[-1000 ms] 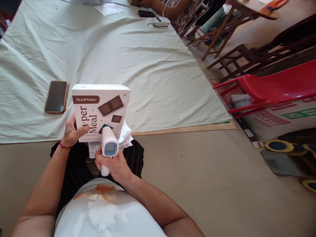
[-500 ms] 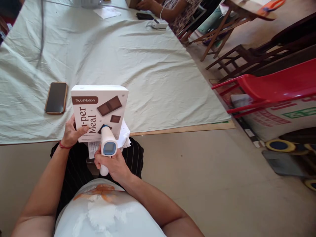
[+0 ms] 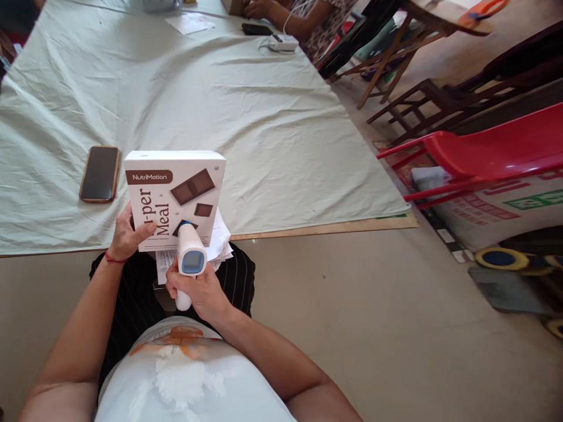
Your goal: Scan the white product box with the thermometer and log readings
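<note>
My left hand (image 3: 128,235) grips the lower left edge of a white box (image 3: 147,202) with brown chocolate pictures and the print "NutriMotion", its thumb across the front. The box stands upright just over the table's near edge. In my right hand (image 3: 201,291) is a white handheld infrared thermometer (image 3: 190,243) with a small blue-framed screen facing me. Its blue tip points at the box's lower front; whether it touches cannot be told. Behind and below the box, printed papers (image 3: 220,243) lie over my lap, partly hidden.
A phone (image 3: 99,174) lies on the cloth-covered table (image 3: 281,140), left of the box. At the far side are a dark phone (image 3: 257,29), a white power strip (image 3: 282,43), a paper sheet (image 3: 190,23) and a person's arm (image 3: 290,19). A red chair (image 3: 492,146) stands right.
The box and the thermometer have shifted very slightly left and up in the picture. Both hands keep the same hold.
</note>
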Action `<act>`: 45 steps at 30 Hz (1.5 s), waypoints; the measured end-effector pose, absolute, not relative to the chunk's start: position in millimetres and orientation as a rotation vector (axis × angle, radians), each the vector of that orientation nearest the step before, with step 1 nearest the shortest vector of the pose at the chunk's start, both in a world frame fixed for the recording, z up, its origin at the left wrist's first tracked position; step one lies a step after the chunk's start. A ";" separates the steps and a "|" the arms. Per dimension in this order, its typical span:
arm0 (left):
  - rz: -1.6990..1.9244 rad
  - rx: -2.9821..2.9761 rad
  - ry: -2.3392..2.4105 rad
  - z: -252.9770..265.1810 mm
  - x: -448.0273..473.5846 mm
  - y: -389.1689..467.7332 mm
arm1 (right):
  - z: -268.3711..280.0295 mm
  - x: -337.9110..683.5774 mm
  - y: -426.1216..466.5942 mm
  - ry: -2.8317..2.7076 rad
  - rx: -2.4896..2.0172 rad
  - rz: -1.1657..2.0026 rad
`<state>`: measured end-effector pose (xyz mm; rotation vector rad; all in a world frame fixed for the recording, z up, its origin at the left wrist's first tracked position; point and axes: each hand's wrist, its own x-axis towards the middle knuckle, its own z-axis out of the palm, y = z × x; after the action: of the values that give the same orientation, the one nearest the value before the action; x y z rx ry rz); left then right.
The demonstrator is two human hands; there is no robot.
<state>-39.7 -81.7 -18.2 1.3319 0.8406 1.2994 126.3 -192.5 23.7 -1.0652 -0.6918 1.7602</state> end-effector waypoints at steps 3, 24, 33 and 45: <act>1.297 1.341 0.865 -19.9 -40.7 -81.7 | 22.8 127.4 -192.7 -0.701 -1.055 1.763; 1.309 1.339 0.879 -21.2 -39.7 -81.9 | 26.3 131.5 -192.1 -0.697 -1.066 1.771; 1.297 1.354 0.875 -17.9 -39.5 -83.1 | 22.7 127.3 -194.1 -0.688 -1.070 1.747; 1.337 1.352 0.831 -24.7 -40.1 -82.4 | 43.3 239.3 -143.7 -1.218 -1.511 0.955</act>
<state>-40.1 -82.4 -24.7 1.3516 0.8314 1.3372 239.3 -143.7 43.3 -1.5109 -1.2176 0.9555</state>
